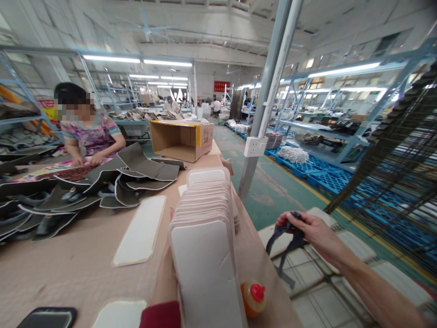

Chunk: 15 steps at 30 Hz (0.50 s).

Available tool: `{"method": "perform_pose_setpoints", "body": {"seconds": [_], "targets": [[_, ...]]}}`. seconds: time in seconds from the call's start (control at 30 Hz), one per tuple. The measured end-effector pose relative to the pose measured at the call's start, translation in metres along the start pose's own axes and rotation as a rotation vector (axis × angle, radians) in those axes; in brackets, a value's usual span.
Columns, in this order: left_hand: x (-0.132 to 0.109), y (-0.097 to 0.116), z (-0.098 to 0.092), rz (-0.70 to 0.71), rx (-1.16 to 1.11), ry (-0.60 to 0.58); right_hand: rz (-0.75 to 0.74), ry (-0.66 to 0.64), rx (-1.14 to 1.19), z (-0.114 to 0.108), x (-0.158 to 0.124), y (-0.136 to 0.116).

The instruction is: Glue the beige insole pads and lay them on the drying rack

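A long row of white rounded panels (pixel 205 269), packed face to face, runs along the right part of the table. My left hand (pixel 168 262) reaches along the row's left side, its fingers hidden behind the panels and its wrist in a red sleeve. Off the table's right edge, my right hand (pixel 305 225) pinches a dark grey strap (pixel 288 255), whose ends dangle. Close to the near end of the row is a bottle (pixel 251 303) with a red cap and amber liquid. A single white panel (pixel 141 232) lies flat to the left.
An open cardboard box (pixel 180 139) stands at the table's far end. Dark grey padded pieces (pixel 71 196) are heaped at left, where a co-worker (pixel 90 132) handles patterned cloth. A grey post (pixel 261 109) with a socket rises beyond the right edge. White panels on wire racks (pixel 321 282) sit below.
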<state>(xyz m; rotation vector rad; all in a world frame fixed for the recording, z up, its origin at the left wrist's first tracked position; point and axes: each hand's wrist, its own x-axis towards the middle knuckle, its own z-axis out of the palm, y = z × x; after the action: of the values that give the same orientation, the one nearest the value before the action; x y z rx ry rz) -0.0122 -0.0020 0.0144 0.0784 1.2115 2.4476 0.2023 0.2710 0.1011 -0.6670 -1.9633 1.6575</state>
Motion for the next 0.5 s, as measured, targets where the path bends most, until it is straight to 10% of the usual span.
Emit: {"method": "perform_pose_setpoints", "body": {"seconds": [0.2, 0.4, 0.5], "targets": [[0.024, 0.022, 0.001, -0.198, 0.074, -0.053, -0.059, 0.253, 0.255, -0.043, -0.019, -0.015], [-0.018, 0.03, -0.036, 0.439, 0.23, 0.306, -0.165, 0.429, 0.063, -0.09, -0.069, -0.047], [-0.065, 0.039, -0.035, 0.674, 0.222, 0.275, -0.25, 0.468, -0.315, -0.098, -0.115, -0.079]]}}
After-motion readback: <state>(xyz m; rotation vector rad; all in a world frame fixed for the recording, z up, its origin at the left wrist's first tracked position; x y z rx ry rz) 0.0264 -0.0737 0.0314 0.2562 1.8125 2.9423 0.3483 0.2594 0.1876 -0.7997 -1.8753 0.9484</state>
